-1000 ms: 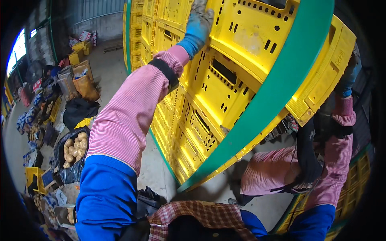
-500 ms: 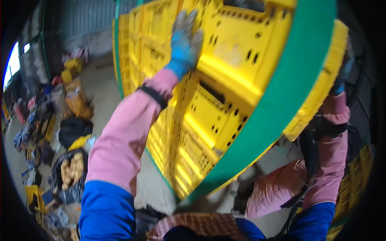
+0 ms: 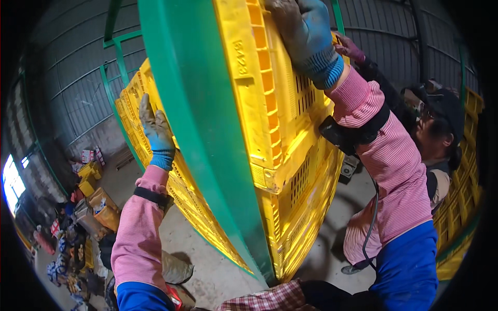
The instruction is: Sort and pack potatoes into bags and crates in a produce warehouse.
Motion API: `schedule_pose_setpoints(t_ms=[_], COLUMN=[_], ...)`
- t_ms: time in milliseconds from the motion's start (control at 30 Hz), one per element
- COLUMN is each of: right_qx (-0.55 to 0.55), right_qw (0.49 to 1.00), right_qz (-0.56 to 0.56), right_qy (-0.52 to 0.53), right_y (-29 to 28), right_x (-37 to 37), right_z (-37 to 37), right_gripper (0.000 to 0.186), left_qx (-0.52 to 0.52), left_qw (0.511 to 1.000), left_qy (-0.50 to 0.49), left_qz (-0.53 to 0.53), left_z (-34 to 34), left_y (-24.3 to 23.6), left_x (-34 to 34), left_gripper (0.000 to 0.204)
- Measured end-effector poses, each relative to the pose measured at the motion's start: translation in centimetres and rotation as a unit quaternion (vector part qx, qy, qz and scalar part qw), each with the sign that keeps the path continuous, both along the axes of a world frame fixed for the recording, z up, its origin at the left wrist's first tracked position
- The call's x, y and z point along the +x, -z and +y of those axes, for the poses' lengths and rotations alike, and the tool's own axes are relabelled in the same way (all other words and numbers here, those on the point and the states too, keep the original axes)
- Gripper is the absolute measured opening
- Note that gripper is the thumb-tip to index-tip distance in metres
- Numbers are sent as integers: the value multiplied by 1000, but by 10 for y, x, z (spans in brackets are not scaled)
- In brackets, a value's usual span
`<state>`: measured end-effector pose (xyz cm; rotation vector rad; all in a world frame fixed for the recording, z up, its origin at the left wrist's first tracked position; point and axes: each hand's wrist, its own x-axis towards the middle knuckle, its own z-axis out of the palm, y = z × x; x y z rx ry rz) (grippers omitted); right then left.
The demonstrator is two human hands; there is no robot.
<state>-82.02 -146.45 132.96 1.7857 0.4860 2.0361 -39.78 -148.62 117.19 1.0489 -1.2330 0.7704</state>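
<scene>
Tall stacked yellow plastic crates fill the middle, with a broad green upright running down their near corner. My left hand, in a blue and grey work glove, lies open with stretched fingers against the crates left of the upright. At the top, my right hand, gloved alike, is closed on the edge of an upper yellow crate; its fingertips are partly cut off by the picture's edge. A co-worker's reddish gloved hand touches the crates' far right side.
The co-worker stands close on the right, beside more yellow crates. On the left floor lie cartons, small yellow boxes and mixed piled items. Green metal framing rises behind.
My view has swung right, so the green upright now stands in the middle. The right hand shows high on the crates, and the co-worker has come into sight. My left hand stays on the crates.
</scene>
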Motion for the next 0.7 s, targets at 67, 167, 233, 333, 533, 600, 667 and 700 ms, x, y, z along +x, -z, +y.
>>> schedule_pose_setpoints(t_ms=[67,167,233,333,533,600,667,700], right_qx=[29,69,60,-37,209,233,228,198], right_qw=[987,973,942,992,962,966,956,939], right_qz=[59,78,171,89,157,102,43,8], right_qy=[-147,-204,-282,81,-82,39,180,281], right_y=[4,12,15,9,77,90,93,86], right_x=[5,7,2,-69,-64,-77,-70,-67], right_z=[-19,-8,-8,-29,-20,11,44,70], right_gripper=[31,33,29,28,45,50,56,58], left_qx=[-80,-149,-179,-235,40,224,120,-7], left_qw=[993,985,977,950,935,898,849,910], left_qy=[91,67,-8,0,263,293,457,262], left_qz=[-17,-51,-119,-207,-236,-241,-235,-320], left_z=[4,32,41,14,13,-9,-24,3], left_y=[-7,-23,-46,-110,-213,-228,-197,-180], left_x=[-58,-80,-72,-74,-11,7,-5,-25], left_gripper=[52,51,51,53,40,37,39,40])
